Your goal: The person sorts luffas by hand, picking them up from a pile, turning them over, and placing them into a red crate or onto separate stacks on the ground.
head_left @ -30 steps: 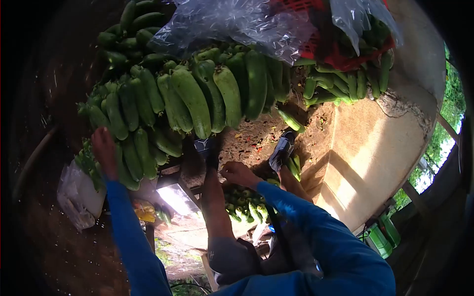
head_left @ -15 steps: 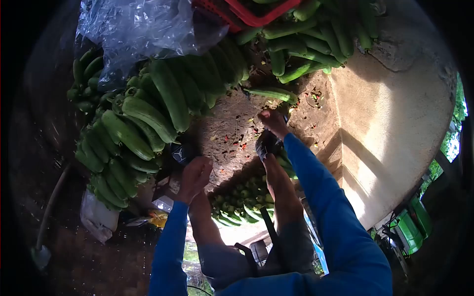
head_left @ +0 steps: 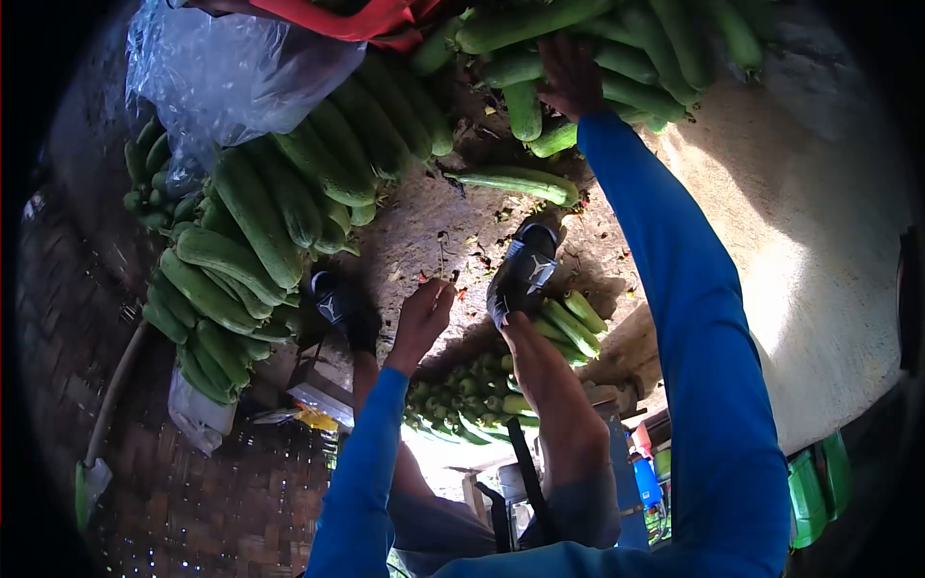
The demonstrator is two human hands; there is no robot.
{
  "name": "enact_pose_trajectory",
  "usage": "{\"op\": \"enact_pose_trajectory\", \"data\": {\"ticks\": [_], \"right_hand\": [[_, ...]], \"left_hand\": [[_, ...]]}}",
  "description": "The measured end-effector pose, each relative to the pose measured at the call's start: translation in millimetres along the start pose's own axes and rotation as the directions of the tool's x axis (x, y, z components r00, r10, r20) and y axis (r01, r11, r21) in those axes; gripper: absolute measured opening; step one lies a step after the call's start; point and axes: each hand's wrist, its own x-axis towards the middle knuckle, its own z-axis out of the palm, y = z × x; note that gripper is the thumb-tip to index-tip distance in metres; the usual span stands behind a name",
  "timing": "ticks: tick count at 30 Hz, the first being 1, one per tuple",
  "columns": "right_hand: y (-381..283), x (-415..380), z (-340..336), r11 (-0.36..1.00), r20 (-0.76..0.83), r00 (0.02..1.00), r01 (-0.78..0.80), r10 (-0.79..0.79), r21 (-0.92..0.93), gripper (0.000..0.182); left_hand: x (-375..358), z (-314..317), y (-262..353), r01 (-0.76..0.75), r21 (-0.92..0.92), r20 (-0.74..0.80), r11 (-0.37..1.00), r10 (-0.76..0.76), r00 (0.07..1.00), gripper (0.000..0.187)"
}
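Note:
My right hand (head_left: 570,79) reaches into the pile of long green cucumbers (head_left: 631,63) at the top right, its fingers spread over them. My left hand (head_left: 424,316) is closed above the floor between my feet, with a small dark tip at its fingers; I cannot make out what it holds. A single long cucumber (head_left: 520,183) lies on the floor between the two hands. Another heap of large cucumbers (head_left: 255,217) curves along the left.
Clear plastic (head_left: 236,72) covers part of the left heap. A red crate (head_left: 385,21) stands at the top. More cucumbers (head_left: 571,328) lie beside my right foot (head_left: 525,272). A pale wall (head_left: 819,260) rises at the right.
My right hand has moved up and forward from above my right foot to the upper right pile. My left hand has moved slightly right and up. The view has shifted.

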Motion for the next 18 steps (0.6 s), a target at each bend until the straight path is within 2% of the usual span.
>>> {"op": "enact_pose_trajectory", "data": {"ticks": [2, 3, 4, 5, 7, 8, 9, 10, 11, 12, 13, 14, 15, 16, 17, 18], "right_hand": [[2, -7, 4, 0.977, 0.147, 0.987, 0.030, -0.062, 0.211, 0.081], [0, -10, 2, 0.975, 0.148, 0.986, 0.038, -0.072, 0.217, 0.081], [-2, -13, -3, 0.832, 0.517, 0.854, -0.239, -0.065, 0.501, 0.076], [-7, -15, -13, 0.586, 0.781, 0.591, -0.566, -0.202, 0.580, 0.072], [-41, -38, -62, 0.367, 0.867, 0.495, -0.798, -0.054, 0.478, 0.061], [-54, -51, -75, 0.252, 0.863, 0.490, -0.825, -0.126, 0.506, 0.059], [-72, -57, -99, 0.178, 0.844, 0.521, -0.825, -0.131, 0.537, 0.055], [-90, -72, -108, 0.203, 0.866, 0.492, -0.843, -0.086, 0.499, 0.053], [-109, -69, -137, 0.243, 0.870, 0.472, -0.836, -0.140, 0.493, 0.052], [-129, -81, -145, 0.288, 0.861, 0.495, -0.812, -0.121, 0.507, 0.057], [-153, -75, -180, 0.314, 0.870, 0.477, -0.813, -0.123, 0.490, 0.052], [-178, -93, -182, 0.246, 0.797, 0.583, -0.759, -0.158, 0.603, 0.045], [-202, -84, -215, 0.247, 0.774, 0.602, -0.734, -0.194, 0.633, 0.040], [-214, -97, -216, 0.183, 0.730, 0.581, -0.723, -0.360, 0.666, 0.043], [-234, -94, -234, 0.081, 0.679, 0.605, -0.719, -0.416, 0.690, 0.043], [-250, -92, -248, 0.105, 0.660, 0.556, -0.720, -0.505, 0.686, 0.042]], "left_hand": [[7, 1, 0, -0.015, -0.012, -0.011, 1.000, 0.015, 1.000, 0.023], [11, -3, 6, -0.016, -0.039, 0.002, 0.999, 0.016, 1.000, 0.023], [16, -7, 12, -0.022, -0.068, 0.012, 0.997, 0.022, 1.000, 0.023], [21, -11, 15, -0.020, -0.092, 0.020, 0.996, 0.022, 1.000, 0.023], [28, -20, 29, -0.039, -0.167, -0.006, 0.985, 0.038, 0.999, 0.024], [30, -25, 40, -0.061, -0.232, -0.023, 0.971, 0.057, 0.998, 0.025], [31, -36, 57, -0.006, -0.207, 0.013, 0.978, 0.009, 1.000, 0.029], [31, -38, 66, -0.002, -0.215, -0.003, 0.977, 0.001, 1.000, 0.029], [31, -37, 74, -0.090, -0.289, -0.075, 0.953, 0.072, 0.995, 0.034], [28, -42, 80, -0.182, -0.347, -0.165, 0.920, 0.131, 0.978, 0.040], [19, -56, 87, -0.159, -0.274, -0.109, 0.949, 0.133, 0.985, 0.047], [10, -73, 88, -0.127, -0.194, -0.060, 0.973, 0.117, 0.991, 0.054], [0, -81, 75, -0.154, -0.184, -0.104, 0.971, 0.136, 0.985, 0.057], [-14, -94, 59, -0.182, -0.168, -0.152, 0.969, 0.157, 0.976, 0.061], [-34, -115, 51, -0.071, -0.330, -0.066, 0.941, 0.052, 0.996, 0.060], [-49, -126, 25, -0.063, -0.371, -0.057, 0.926, 0.045, 0.997, 0.061]]}}
